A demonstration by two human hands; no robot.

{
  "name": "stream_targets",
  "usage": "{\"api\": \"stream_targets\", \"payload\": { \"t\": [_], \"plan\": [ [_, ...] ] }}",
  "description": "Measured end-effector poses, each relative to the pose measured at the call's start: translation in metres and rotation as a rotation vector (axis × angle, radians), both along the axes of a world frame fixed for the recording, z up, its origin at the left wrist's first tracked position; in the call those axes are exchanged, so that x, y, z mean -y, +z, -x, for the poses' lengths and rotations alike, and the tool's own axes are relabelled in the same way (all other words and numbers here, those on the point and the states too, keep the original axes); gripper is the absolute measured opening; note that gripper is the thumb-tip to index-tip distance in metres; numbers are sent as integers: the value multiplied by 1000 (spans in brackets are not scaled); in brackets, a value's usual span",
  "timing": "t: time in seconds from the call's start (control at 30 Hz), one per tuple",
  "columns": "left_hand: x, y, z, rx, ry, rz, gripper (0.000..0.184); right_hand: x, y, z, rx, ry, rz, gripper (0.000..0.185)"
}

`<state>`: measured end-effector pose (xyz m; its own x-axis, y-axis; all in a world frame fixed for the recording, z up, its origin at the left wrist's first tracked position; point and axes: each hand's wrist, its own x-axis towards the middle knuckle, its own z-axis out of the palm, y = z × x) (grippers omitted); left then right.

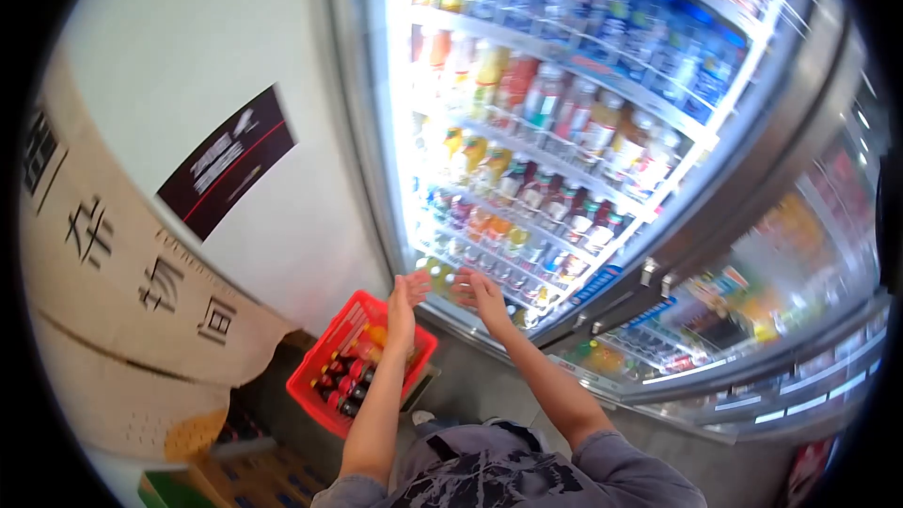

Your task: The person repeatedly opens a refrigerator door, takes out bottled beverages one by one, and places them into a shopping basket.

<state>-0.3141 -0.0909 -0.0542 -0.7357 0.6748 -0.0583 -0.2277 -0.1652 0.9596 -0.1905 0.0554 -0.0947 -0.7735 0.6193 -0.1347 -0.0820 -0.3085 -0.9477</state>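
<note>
Both of my hands reach out in front of me, near the lower shelves of a lit drinks fridge (pixel 527 155). My left hand (pixel 406 296) has its fingers stretched out, and nothing shows in it. To its right, my right hand (pixel 482 294) is likewise spread and holds nothing. A gap separates the two hands. Below my left hand and forearm stands a red plastic basket (pixel 299 384), holding several dark cola bottles (pixel 346 378) and some orange drink bottles (pixel 374 337). My left forearm hides part of the basket.
Rows of bottles fill the fridge shelves. A metal-framed fridge door (pixel 752 198) is on the right, with another stocked section behind it. A white wall with a dark sign (pixel 226 162) and a beige curtain (pixel 141 273) stand left. Cardboard boxes (pixel 249 478) lie at lower left.
</note>
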Motion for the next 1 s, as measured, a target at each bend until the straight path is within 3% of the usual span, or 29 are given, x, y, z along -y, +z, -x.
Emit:
{"api": "stream_targets", "payload": {
  "t": [0.3,0.43,0.6,0.7,0.73,0.8,0.83,0.87,0.97,1.0],
  "plan": [
    [-125,92,-129,-103,-368,-163,49,-63,133,-167,-196,-380,-186,51],
    [-163,94,-168,-159,-447,-165,46,-81,143,-236,-191,-449,-361,48],
    [-180,87,-208,-149,-481,-199,43,-69,134,-289,-204,-536,-372,37],
    [-180,77,-228,-86,-520,-167,43,-71,126,-307,-107,-876,-472,29],
    [-178,76,-233,-73,-537,-122,42,-75,125,-310,-110,-882,-480,29],
    [-178,76,-239,-64,-544,-129,42,-86,120,-313,278,-1012,-711,31],
    [-178,76,-239,-82,-566,-146,42,-90,116,-309,365,-997,-714,44],
    [-176,77,-237,-104,-590,-161,42,-91,112,-305,357,-1006,-711,44],
    [-167,86,-226,-99,-613,-155,40,-89,124,-286,196,-856,-308,66],
    [-165,86,-224,-77,-613,-148,39,-92,122,-283,194,-866,-319,66]
  ]
}}
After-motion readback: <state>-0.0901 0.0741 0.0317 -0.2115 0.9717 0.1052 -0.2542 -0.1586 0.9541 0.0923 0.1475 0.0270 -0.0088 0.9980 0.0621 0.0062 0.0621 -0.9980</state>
